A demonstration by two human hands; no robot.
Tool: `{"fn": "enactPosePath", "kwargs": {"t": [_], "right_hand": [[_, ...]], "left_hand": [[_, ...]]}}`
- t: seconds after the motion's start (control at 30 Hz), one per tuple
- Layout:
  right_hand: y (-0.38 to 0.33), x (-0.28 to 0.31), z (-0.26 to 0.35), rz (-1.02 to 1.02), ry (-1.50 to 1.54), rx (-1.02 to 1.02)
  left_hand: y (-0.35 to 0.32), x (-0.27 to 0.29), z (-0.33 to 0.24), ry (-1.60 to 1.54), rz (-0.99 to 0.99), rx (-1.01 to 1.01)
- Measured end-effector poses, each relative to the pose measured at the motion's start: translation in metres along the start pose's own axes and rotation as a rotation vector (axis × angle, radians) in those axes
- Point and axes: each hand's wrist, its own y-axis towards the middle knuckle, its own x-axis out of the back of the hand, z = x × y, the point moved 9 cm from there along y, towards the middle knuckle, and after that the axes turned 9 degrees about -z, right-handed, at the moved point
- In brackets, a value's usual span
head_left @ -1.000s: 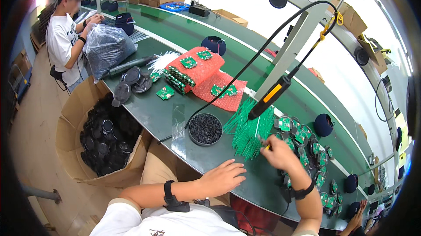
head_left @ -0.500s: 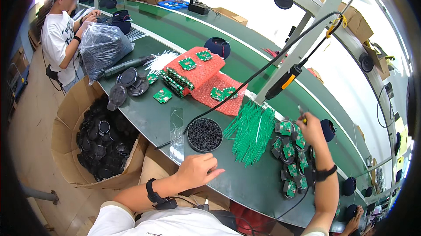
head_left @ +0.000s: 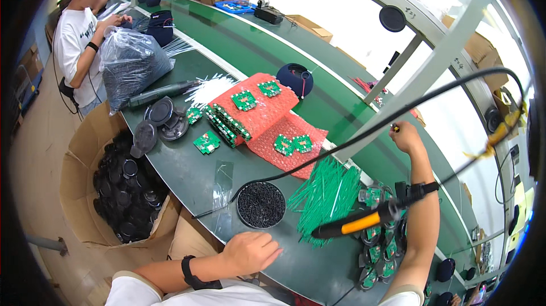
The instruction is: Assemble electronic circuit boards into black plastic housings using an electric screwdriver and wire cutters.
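Note:
My right hand (head_left: 406,137), raised over the far edge of the bench, is closed around a small hand tool (head_left: 394,128) with black and yellow parts; most of it is hidden in the fist. My left hand (head_left: 253,253) hovers at the near edge with fingers curled in and nothing visible in them. Just beyond it sits a round dish of small black screws (head_left: 261,205). A black electric screwdriver (head_left: 358,224) with an orange band hangs on a cable before my right forearm. Behind it are green strips (head_left: 325,199) and round black parts with green circuit boards (head_left: 372,233).
Red bubble wrap (head_left: 267,146) holds several circuit boards. Black round housings (head_left: 165,114) lie left of it. A cardboard box (head_left: 79,184) of black parts stands at left, below a plastic bag (head_left: 133,64). A co-worker (head_left: 79,39) stands far left. A metal post (head_left: 432,73) rises at right.
My right hand has moved up and away from the boarded parts with the tool. The hanging screwdriver has swung down and nearer. My left hand's thumb has drawn in toward the fingers.

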Motion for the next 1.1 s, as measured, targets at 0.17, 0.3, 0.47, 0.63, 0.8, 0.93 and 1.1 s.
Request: {"fn": "enactPosePath", "kwargs": {"t": [0.17, 0.3, 0.47, 0.63, 0.8, 0.93, 1.1], "right_hand": [[0.046, -0.035, 0.046, -0.067, 0.21, 0.492], [0.072, -0.065, 0.101, 0.078, 0.431, 0.45], [0.093, -0.098, 0.113, 0.229, 0.65, 0.428], [0.097, -0.117, 0.137, 0.105, 0.635, 0.484], [0.11, -0.129, 0.14, -0.028, 0.602, 0.629], [0.12, -0.142, 0.146, 0.049, 0.697, 0.612], [0.107, -0.148, 0.157, 0.099, 0.771, 0.633]], "left_hand": [[0.002, -0.005, 0.003, 0.009, 0.014, 0.0], [-0.001, -0.007, 0.003, 0.026, 0.011, 0.011], [0.003, -0.004, 0.004, 0.032, -0.033, 0.004], [-0.004, -0.002, 0.004, -0.001, -0.016, 0.027], [0.003, -0.006, 0.006, -0.026, 0.036, 0.013], [0.009, -0.007, 0.003, -0.012, 0.069, -0.008], [0.009, -0.006, 0.005, -0.001, 0.068, 0.002]]}}
